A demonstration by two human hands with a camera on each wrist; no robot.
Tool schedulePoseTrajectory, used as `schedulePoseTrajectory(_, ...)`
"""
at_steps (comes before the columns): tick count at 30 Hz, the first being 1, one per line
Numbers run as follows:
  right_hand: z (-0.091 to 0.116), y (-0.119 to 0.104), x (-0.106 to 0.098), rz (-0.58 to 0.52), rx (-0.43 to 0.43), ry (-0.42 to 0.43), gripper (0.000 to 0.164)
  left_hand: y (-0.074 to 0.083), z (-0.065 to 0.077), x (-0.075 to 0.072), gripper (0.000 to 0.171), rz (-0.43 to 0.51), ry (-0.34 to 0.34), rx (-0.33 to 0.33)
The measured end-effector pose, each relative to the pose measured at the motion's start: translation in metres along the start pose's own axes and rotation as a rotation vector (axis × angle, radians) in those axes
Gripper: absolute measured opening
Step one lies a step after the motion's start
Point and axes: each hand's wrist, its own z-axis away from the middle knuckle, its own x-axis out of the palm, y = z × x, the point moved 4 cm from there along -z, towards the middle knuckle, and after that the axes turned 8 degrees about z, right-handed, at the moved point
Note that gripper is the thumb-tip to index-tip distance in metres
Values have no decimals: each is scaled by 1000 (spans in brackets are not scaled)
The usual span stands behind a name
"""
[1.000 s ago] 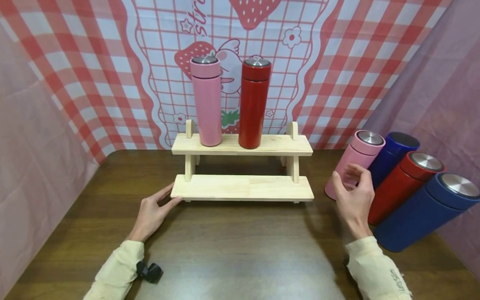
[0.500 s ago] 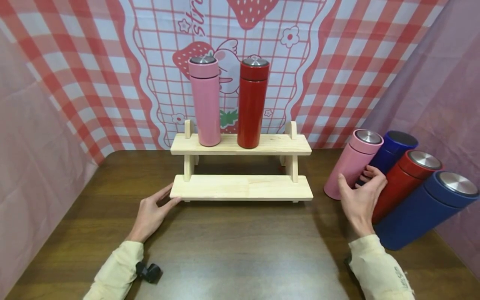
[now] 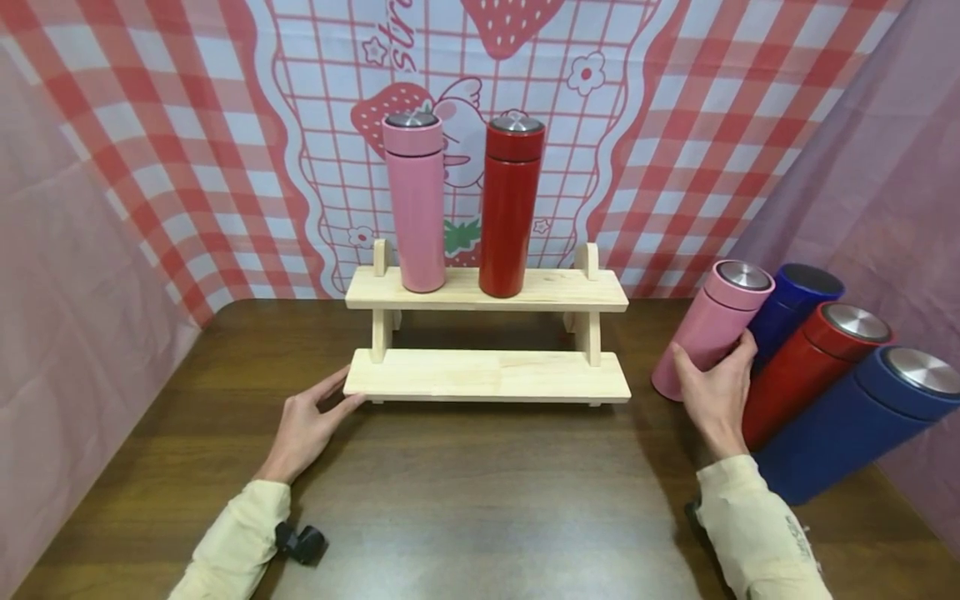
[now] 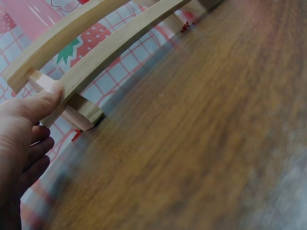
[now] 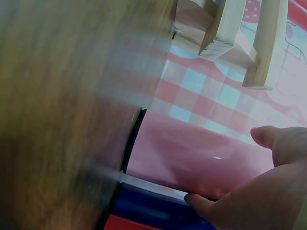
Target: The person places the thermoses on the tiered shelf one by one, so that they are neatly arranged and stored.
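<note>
My right hand [image 3: 717, 397] grips the lower body of a pink thermos bottle [image 3: 715, 321], thumb on its left side and fingers round its right. The bottle stands on the table; in the right wrist view its dark base [image 5: 134, 141] is at the tabletop. My left hand [image 3: 303, 429] holds the left end of the lower board of a two-tier wooden stand [image 3: 487, 375]. In the left wrist view its thumb [image 4: 50, 96] presses the board's edge, with the other fingers behind. A second pink thermos [image 3: 417, 208] and a red thermos [image 3: 512, 208] stand on the upper tier.
Close right of the gripped bottle stand a dark blue thermos [image 3: 797, 304], another red thermos [image 3: 813, 371] and a larger blue thermos [image 3: 855, 425]. A strawberry-print cloth [image 3: 675, 125] hangs behind the brown wooden table [image 3: 480, 500]. Pink cloth [image 3: 67, 333] hangs at the sides.
My right hand has moved in from in front of the pink thermos and closed round it, its fingers passing to the bottle's right side. The left hand keeps its place on the stand.
</note>
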Motion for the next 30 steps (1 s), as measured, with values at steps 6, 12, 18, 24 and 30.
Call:
schedulePoseTrajectory(6,-4,4,-1,51,40,1,81,0,0,0,59,-1,-1,-2)
schedulePoseTrajectory(12,-4,4,-1,67,42,18,79,1,0,0,59,-3,2,0)
schedulePoseTrajectory(18,-1,4,-2,69,34,51,74,0,-1,1,59,-5,1,-1)
schedulePoseTrajectory(24,1,3,-3,69,20,88,72,-1,-1,1,59,-3,-1,-4)
schedulePoseTrajectory(30,2,1,-3,71,9,115,72,0,-1,1,59,-6,3,0)
